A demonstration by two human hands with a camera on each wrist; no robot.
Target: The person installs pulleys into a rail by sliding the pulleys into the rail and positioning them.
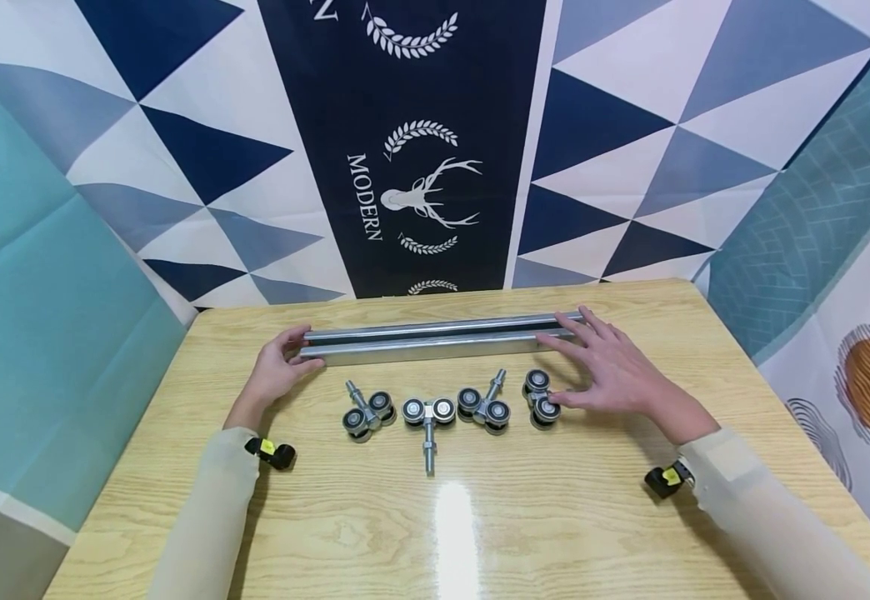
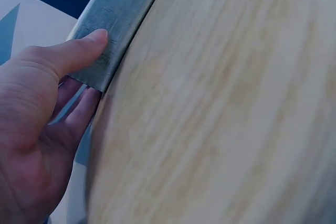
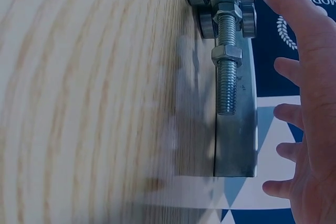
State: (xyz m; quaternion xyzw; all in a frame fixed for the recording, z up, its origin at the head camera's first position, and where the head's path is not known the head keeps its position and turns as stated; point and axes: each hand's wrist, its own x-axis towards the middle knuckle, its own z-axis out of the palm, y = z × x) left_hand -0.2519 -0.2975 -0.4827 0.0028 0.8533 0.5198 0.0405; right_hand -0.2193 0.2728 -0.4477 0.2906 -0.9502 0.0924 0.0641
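Observation:
A long silver metal channel rail (image 1: 435, 342) lies across the back of the wooden table, its slot facing up. My left hand (image 1: 276, 371) grips the rail's left end, the thumb (image 2: 86, 51) on its front face and the fingers around the end. Over the rail's right end, my right hand (image 1: 615, 371) is spread with straight fingers. Its thumb tip is right at the rightmost roller trolley (image 1: 541, 398), whose threaded bolt (image 3: 227, 80) shows in the right wrist view. Left of it lie three more roller trolleys, one (image 1: 483, 408) and another (image 1: 369, 414) with bolts pointing back, the middle one (image 1: 428, 421) with its bolt toward me.
The wooden table (image 1: 345, 533) meets a patterned fabric backdrop (image 1: 435, 150) behind the rail. Teal fabric (image 1: 52, 275) hangs on the left, and more patterned fabric (image 1: 840, 250) on the right. Small black cameras sit on both wrists.

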